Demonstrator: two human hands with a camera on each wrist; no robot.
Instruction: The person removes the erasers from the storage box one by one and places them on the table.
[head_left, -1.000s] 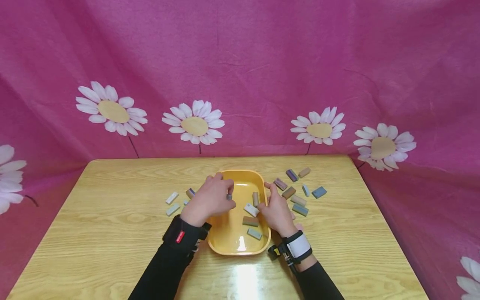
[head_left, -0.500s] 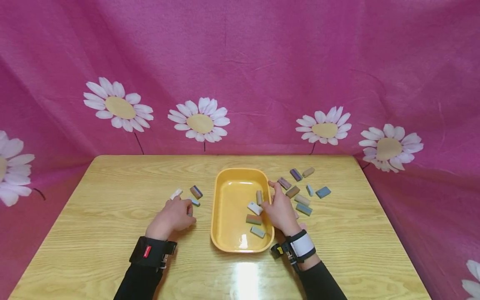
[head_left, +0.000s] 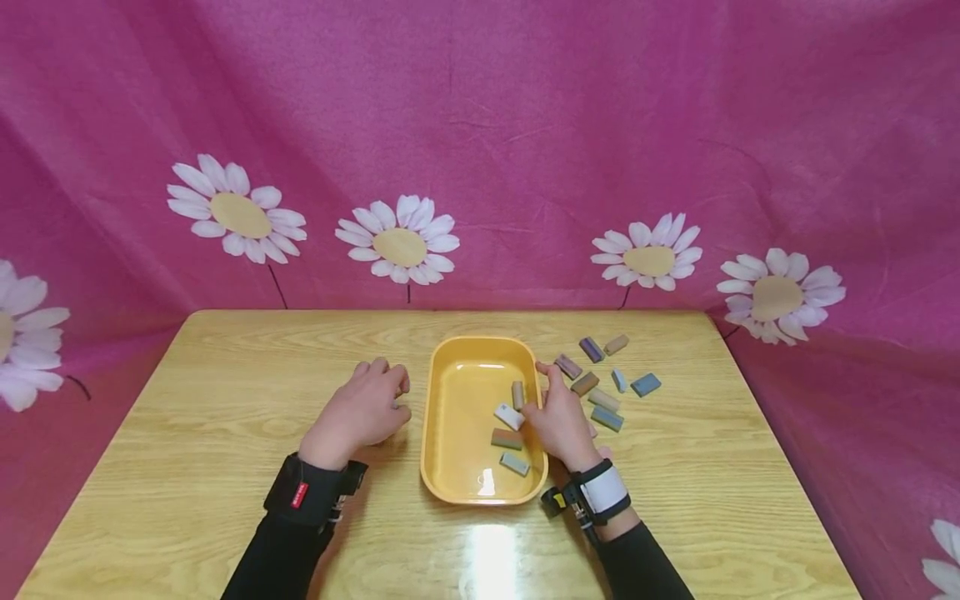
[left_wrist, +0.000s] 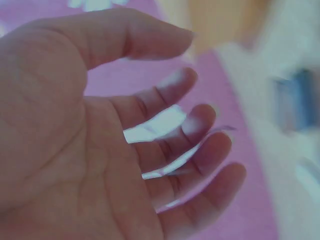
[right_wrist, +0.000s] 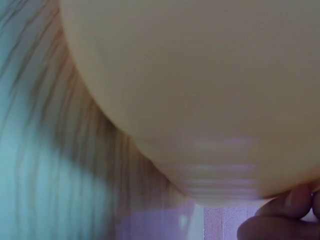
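The left hand [head_left: 363, 410] hovers over the table [head_left: 225, 467] left of the yellow tray [head_left: 438, 467], fingers loosely spread, holding nothing; the right hand [head_left: 558, 423] rests on the tray's right rim, its grip unclear; small blocks [head_left: 600, 387] lie toward the table's far right edge.

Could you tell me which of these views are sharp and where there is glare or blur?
Head view: sharp, with a bright glare streak on the wooden table just in front of the yellow tray. Left wrist view: the left hand is fairly clear, the background is smeared. Right wrist view: very close and out of focus, mostly the tray's wall, with fingertips at the bottom right.
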